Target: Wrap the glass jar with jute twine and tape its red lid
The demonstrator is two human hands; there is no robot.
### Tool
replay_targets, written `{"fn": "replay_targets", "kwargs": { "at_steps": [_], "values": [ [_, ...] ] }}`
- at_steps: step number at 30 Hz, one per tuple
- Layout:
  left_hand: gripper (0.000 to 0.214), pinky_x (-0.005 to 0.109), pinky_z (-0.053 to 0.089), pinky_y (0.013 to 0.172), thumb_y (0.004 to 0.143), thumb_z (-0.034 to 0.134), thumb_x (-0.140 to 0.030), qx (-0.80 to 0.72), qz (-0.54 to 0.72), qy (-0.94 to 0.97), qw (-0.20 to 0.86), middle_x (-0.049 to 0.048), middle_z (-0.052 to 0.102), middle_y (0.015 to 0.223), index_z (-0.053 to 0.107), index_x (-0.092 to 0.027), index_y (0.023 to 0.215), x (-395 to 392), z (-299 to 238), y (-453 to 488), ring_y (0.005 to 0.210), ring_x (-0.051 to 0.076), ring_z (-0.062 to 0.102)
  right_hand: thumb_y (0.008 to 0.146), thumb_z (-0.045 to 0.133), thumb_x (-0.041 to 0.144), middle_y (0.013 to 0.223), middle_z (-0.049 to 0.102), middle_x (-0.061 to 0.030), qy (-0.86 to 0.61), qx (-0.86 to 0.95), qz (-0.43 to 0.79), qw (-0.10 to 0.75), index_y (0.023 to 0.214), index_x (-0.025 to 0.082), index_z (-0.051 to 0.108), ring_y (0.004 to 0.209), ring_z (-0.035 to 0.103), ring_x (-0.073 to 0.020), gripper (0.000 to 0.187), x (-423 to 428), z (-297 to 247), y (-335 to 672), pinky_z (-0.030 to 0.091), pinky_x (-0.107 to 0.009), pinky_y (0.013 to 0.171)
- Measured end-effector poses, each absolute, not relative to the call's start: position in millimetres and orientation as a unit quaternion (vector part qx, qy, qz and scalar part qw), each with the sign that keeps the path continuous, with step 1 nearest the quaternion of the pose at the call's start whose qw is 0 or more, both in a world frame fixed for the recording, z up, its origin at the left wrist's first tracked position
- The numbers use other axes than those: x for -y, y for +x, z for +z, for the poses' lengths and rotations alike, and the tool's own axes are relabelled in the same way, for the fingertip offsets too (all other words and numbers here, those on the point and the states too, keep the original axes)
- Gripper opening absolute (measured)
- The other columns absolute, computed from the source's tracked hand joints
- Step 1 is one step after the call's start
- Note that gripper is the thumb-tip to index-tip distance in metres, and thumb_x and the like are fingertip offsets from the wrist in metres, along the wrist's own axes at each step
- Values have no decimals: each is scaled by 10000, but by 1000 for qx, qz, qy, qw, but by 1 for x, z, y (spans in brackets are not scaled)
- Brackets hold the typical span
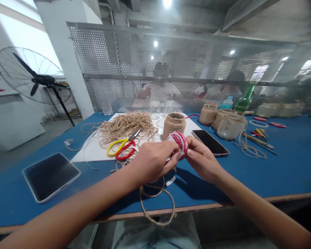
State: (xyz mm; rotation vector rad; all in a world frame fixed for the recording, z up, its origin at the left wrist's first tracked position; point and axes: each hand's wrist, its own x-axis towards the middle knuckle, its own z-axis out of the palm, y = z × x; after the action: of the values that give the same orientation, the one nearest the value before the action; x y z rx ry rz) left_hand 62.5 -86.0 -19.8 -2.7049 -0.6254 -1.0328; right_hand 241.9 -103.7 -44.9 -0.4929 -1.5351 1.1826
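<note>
"Hands first: what are they doing?"

"My left hand and my right hand are both closed narrow, pinching a red-and-white roll between them. It sits at 12 o'clock from me, held just above the blue table."

"What lies closest to them?"

"A loop of twine lies below my left hand at 6 o'clock and hangs over the table's near edge. At 11 o'clock, a heap of loose twine rests on a white board. Scissors with yellow and red handles lie at the heap's near edge, close to my left hand. A twine-wrapped jar stands just past the roll at 12 o'clock. A phone lies just beside my right hand at 1 o'clock."

"And farther out?"

"A dark tablet lies on the table at 10 o'clock, and a standing fan sits well beyond it. More wrapped jars and a green bottle stand at 1 o'clock. At 12 o'clock, a blurred person sits behind a perforated metal screen."
</note>
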Motion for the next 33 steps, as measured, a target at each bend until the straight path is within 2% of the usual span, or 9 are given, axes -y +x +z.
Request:
{"fn": "replay_targets", "kwargs": {
  "at_steps": [7, 13, 28, 33],
  "values": [
    [84, 199, 340, 483, 765, 425, -167, 220, -396, -879, 147, -35, 524, 581, 502, -161, 733, 85, -25, 71, 480, 74, 434, 854, 513, 266, 769, 452, 7, -213, 657, 490, 533, 828, 192, 509, 732, 419, -125, 79, 104, -48, 243, 348, -254, 703],
    [53, 190, 325, 461, 707, 430, -139, 208, -425, -870, 137, -52, 453, 534, 473, -163, 688, 83, -29, 72, 446, 66, 362, 851, 519, 272, 768, 431, 8, -202, 650, 511, 525, 840, 190, 500, 734, 398, -127, 85, 106, -47, 242, 331, -254, 698],
    [44, 184, 326, 477, 697, 464, -133, 209, -458, -855, 124, -59, 468, 531, 473, -166, 669, 76, -27, 65, 453, 57, 398, 830, 545, 250, 748, 470, 9, -162, 608, 556, 543, 826, 178, 521, 698, 413, -113, 76, 109, -44, 239, 335, -231, 662],
    [33, 182, 347, 495, 717, 487, -168, 208, -451, -865, 71, -47, 517, 558, 505, -160, 690, 78, -21, 62, 476, 57, 447, 826, 548, 246, 749, 469, 8, -162, 605, 554, 549, 823, 177, 528, 697, 410, -114, 72, 108, -44, 240, 337, -233, 660]
  ]
}}
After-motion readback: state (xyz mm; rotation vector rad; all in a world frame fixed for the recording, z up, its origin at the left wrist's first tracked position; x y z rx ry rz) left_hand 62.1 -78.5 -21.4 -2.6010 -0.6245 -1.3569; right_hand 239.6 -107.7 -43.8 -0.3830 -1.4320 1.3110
